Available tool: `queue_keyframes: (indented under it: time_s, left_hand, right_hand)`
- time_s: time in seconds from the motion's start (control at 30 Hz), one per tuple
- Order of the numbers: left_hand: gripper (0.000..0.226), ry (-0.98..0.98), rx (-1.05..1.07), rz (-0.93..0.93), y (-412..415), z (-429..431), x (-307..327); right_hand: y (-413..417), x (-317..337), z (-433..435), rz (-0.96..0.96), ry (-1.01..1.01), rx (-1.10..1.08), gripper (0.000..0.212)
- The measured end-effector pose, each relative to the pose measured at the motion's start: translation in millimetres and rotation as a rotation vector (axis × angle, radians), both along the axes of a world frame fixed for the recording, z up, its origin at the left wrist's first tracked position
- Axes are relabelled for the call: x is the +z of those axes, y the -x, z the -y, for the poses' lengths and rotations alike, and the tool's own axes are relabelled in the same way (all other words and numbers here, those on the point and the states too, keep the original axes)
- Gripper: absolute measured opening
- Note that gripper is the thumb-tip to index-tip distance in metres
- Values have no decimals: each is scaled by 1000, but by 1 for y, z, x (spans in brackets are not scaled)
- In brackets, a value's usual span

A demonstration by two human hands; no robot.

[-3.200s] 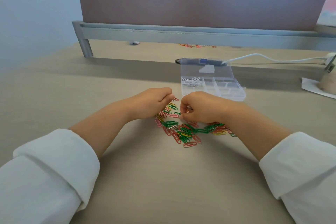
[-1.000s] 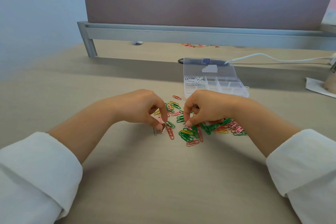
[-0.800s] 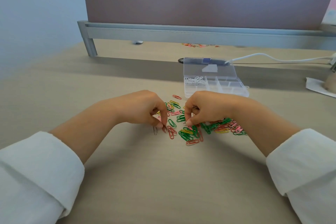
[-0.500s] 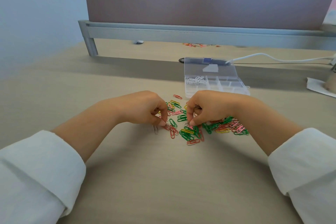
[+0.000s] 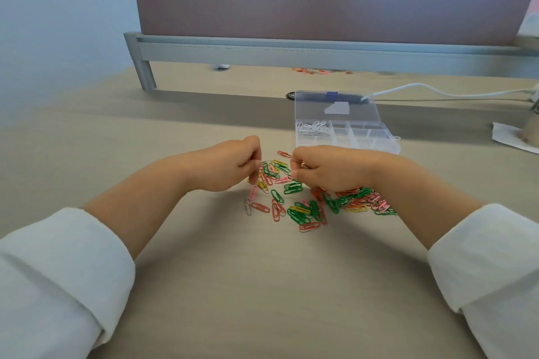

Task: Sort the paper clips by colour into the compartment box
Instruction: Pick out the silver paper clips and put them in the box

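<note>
A pile of green, red, pink and yellow paper clips (image 5: 306, 210) lies spread on the desk. One silver clip (image 5: 247, 206) sits apart at its left edge. My left hand (image 5: 230, 167) hovers just above the pile's left side, fingers curled, thumb and forefinger pinched together on a clip. My right hand (image 5: 329, 170) is over the pile's middle, fingers curled round a few clips that show only as a glint. The clear compartment box (image 5: 350, 148) stands open behind my right hand, with white clips (image 5: 313, 128) in its back-left compartment.
The box lid (image 5: 335, 109) lies flat behind the box. A white cable (image 5: 437, 90) runs to the right. A grey partition rail (image 5: 291, 49) crosses the back, with loose clips (image 5: 315, 70) beyond it. White paper (image 5: 513, 140) lies at the far right.
Both hands have lifted off the desk and away from the pile, fingers curled tighter. The silver clip stays on the desk where the left thumb was.
</note>
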State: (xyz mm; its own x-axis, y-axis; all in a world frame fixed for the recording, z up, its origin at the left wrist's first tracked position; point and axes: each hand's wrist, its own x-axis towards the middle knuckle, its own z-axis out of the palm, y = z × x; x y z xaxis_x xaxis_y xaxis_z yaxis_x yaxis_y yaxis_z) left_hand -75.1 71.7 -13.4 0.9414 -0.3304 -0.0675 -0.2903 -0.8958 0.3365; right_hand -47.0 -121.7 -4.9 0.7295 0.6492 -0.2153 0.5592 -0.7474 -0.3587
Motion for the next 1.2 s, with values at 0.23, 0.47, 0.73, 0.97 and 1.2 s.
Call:
queue_keyframes:
  time_s: [0.23, 0.47, 0.73, 0.97, 1.2]
  left_hand:
    - [25, 172, 8, -9, -2, -4, 5]
    - [32, 302, 98, -199, 0, -6, 5]
    - [37, 67, 21, -107, 2, -4, 4]
    - [10, 127, -119, -220, 10, -13, 13]
    - [11, -22, -110, -169, 19, -10, 8]
  right_hand:
    - [2, -4, -5, -37, -155, -44, 27]
    - [-2, -11, -13, -38, -186, -105, 24]
    - [3, -6, -8, 20, -182, -92, 52]
    - [7, -4, -9, 51, -136, -33, 37]
    - [11, 6, 2, -67, -140, 102, 15]
